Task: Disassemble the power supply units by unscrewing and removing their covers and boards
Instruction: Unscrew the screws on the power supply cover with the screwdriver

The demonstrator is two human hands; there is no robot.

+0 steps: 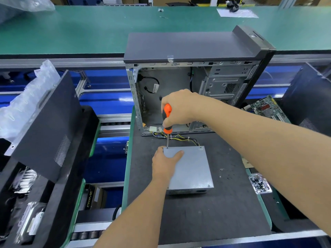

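A grey metal power supply unit (192, 169) lies flat on the dark mat (206, 212), its bundle of coloured wires (180, 136) running back into the computer case. My left hand (165, 162) grips its far left corner, thumb lying on the lid. My right hand (179, 108) holds an orange and black screwdriver (167, 117) upright. Its tip stands on the screw at the lid's far left corner. Other screws show at the far right and near right corners.
An open computer case (197, 83) stands behind the unit. A black side panel (48, 122) leans over a tray at left. A small clear tray of screws (260, 183) sits at the mat's right edge. A circuit board (266, 108) lies at right.
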